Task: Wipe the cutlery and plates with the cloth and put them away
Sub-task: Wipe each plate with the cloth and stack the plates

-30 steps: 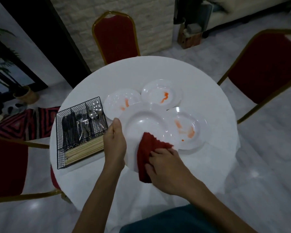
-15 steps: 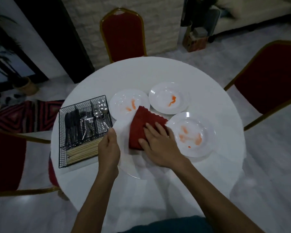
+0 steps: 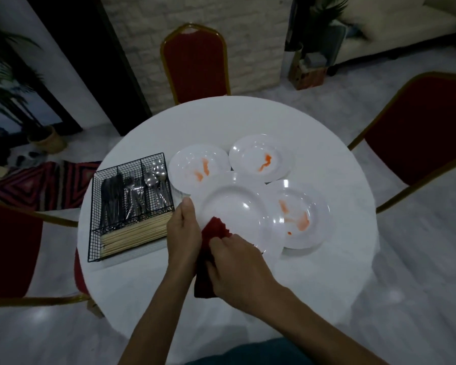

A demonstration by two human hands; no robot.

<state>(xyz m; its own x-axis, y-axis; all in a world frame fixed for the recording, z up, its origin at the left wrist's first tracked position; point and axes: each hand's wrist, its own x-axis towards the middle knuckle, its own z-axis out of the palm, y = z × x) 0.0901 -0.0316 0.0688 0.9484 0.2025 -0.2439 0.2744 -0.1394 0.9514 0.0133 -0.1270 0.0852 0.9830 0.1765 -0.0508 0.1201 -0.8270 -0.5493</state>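
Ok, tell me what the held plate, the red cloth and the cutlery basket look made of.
The held plate: glossy white, probably glazed ceramic, possibly melamine; sharp light glints on its well. The red cloth: soft matte fabric, maybe terry; it bunches and folds. The cutlery basket: thin black wire grid, likely coated metal.

The left hand (image 3: 183, 233) is hiding its fingers under the plate (image 3: 234, 209); the right hand (image 3: 237, 267) is covering much of the cloth (image 3: 215, 228).

A round white table (image 3: 248, 119) stands on a glossy pale floor (image 3: 419, 285) among 3 red gold-framed chairs (image 3: 195, 64), with a pale brick wall (image 3: 248, 35) behind and a striped rug (image 3: 45, 185) at left.
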